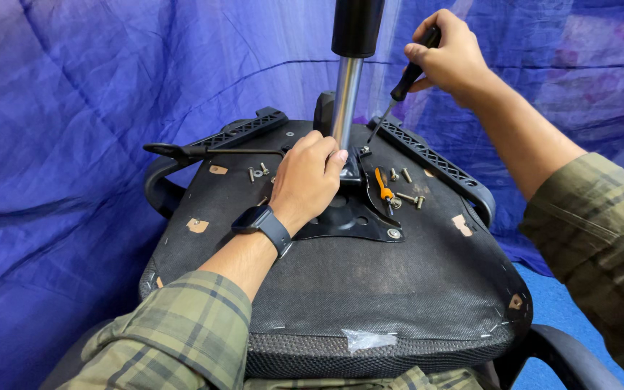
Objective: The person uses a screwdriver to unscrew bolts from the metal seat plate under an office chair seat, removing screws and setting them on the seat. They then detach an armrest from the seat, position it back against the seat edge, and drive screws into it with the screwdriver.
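An upturned office chair seat (370, 289) lies before me, its black underside facing up. A black metal mounting plate (352, 217) is fixed at its middle, and a chrome gas cylinder (346, 101) rises from it. My left hand (307, 177), with a dark watch on the wrist, rests on the plate at the base of the cylinder. My right hand (451, 54) grips the black handle of a screwdriver (399, 90), whose tip points down at the plate's far edge beside the cylinder.
Several loose bolts (406, 196) and a small orange-handled tool (383, 188) lie on the seat right of the plate. A black lever (204, 152) juts out to the left. Black armrests (435, 159) flank the seat. Blue cloth (74, 144) hangs all around.
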